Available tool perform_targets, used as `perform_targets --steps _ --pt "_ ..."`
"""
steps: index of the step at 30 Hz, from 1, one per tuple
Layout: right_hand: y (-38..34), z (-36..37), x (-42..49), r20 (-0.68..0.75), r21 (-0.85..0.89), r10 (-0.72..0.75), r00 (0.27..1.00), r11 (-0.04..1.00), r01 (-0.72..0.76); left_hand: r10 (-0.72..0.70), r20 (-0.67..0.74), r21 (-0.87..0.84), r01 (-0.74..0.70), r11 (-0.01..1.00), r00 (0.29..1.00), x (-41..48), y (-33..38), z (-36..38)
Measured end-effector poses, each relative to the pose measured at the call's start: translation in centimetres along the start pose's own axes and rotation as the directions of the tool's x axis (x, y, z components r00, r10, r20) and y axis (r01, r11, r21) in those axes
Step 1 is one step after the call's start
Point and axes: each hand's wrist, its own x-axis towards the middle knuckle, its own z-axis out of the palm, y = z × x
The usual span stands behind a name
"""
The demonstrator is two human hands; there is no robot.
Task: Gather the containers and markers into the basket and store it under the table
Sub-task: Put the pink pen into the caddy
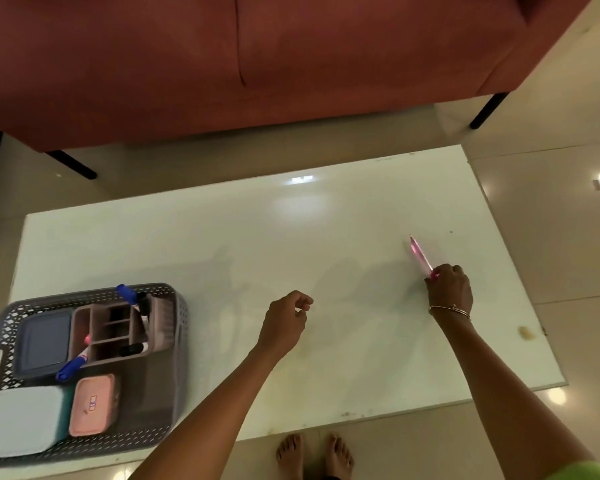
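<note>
A grey perforated basket [179, 327] sits at the near left corner of the white table [291, 237]. Inside lie a dark blue-lidded container [44, 342], a pale blue container [20, 419], a pink container [92, 403], a brown divided organiser [113, 327] and two blue markers [70, 368], [127, 294]. My right hand [449, 289] is at the table's right side, closed on the lower end of a pink pen [420, 256] that points away from me. My left hand [286, 322] hovers over the middle of the table, fingers loosely curled, holding nothing.
A red-brown sofa [257, 57] on black legs stands just beyond the table's far edge. Glossy tiled floor [551, 220] surrounds the table. My bare feet [314, 455] are at the near edge. A small brownish stain [525, 332] marks the table's right edge.
</note>
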Motion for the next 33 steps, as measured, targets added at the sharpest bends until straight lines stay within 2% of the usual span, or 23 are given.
perform_targets --steps 3,8,11,13,15,19,22,25,30,33 --pt "0.2 0.1 0.1 -0.016 0.019 -0.008 1.000 1.000 0.008 0.002 -0.010 0.012 -0.002 1.000 1.000 0.0 0.5 -0.2" --pt "0.5 -1.0 0.3 0.038 0.026 -0.122 0.992 0.992 0.121 0.027 -0.057 0.001 -0.027 1.000 0.998 -0.3 0.6 -2.1" --pt "-2.5 -2.1 -0.8 -0.012 0.163 -0.118 0.993 0.979 0.118 0.057 -0.111 -0.007 -0.059 0.998 0.992 -0.8 0.8 -4.3" --pt "-6.4 -2.8 -3.5 -0.076 0.321 -0.179 0.981 0.927 0.194 0.073 -0.187 -0.011 -0.077 0.997 0.980 -2.0 0.5 -6.2" --pt "-11.1 -3.5 -7.2 -0.140 0.497 -0.252 0.958 0.819 0.288 0.089 -0.283 0.003 -0.092 0.996 0.955 -3.4 -0.3 -8.7" --pt "-20.9 -4.1 -15.7 -0.118 0.690 -0.374 0.920 0.635 0.347 0.148 -0.471 0.143 -0.091 0.986 0.870 -6.1 -3.6 -14.9" --pt "-27.4 -3.2 -21.1 -0.052 0.752 -0.524 0.850 0.539 0.378 0.196 -0.572 0.271 -0.043 0.962 0.797 -8.2 -6.8 -20.1" --pt "-32.4 -1.4 -25.4 0.027 0.725 -0.660 0.751 0.531 0.440 0.179 -0.586 0.332 0.033 0.943 0.790 -10.1 -10.6 -24.4" --pt "-38.1 2.3 -29.9 0.060 0.624 -0.793 0.607 0.504 0.597 0.071 -0.640 0.256 0.125 0.959 0.765 -12.8 -15.5 -28.1" --pt "-40.1 4.9 -31.0 0.132 0.548 -0.845 0.518 0.498 0.672 0.038 -0.647 0.234 0.151 0.960 0.761 -13.8 -17.6 -29.1"
